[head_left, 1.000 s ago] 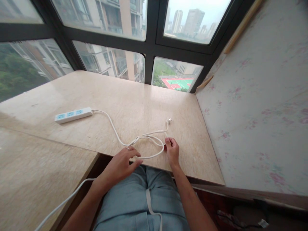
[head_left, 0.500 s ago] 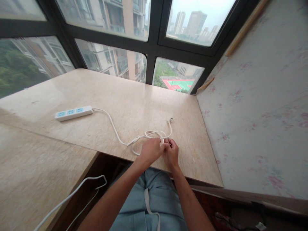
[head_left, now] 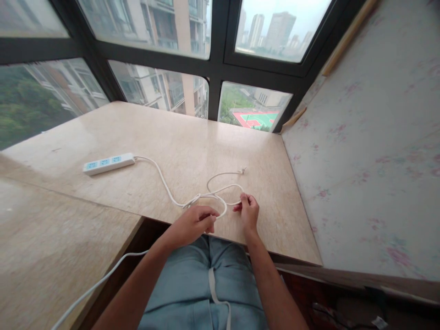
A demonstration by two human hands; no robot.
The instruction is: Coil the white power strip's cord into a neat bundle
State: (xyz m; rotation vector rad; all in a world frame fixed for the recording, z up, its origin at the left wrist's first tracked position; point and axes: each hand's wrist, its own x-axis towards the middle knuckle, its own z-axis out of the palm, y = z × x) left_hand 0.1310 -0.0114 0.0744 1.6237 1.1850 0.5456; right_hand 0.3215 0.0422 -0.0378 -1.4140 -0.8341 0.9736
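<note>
A white power cord [head_left: 161, 176] runs from the power strip [head_left: 109, 164] across the stone-like sill to a tangle of loops in front of me. Near the loops' front edge, my left hand [head_left: 194, 224] is closed on one strand, thumb against fingers. Off to its right, my right hand [head_left: 250, 211] pinches another strand between thumb and fingertips. The plug [head_left: 242, 171] lies on the sill beyond my right hand, its pins pointing right. Loops cross between the two hands, and the part under my left hand is hidden.
Dark-framed windows [head_left: 210, 68] border the sill's far side. A flowered wall [head_left: 364, 183] rises on the right. At lower left another white cable [head_left: 103, 278] hangs by the edge of a second countertop [head_left: 62, 243].
My hands have moved apart, the left one to the left and nearer me. The loops have spread, and the plug now lies turned, its cord running left.
</note>
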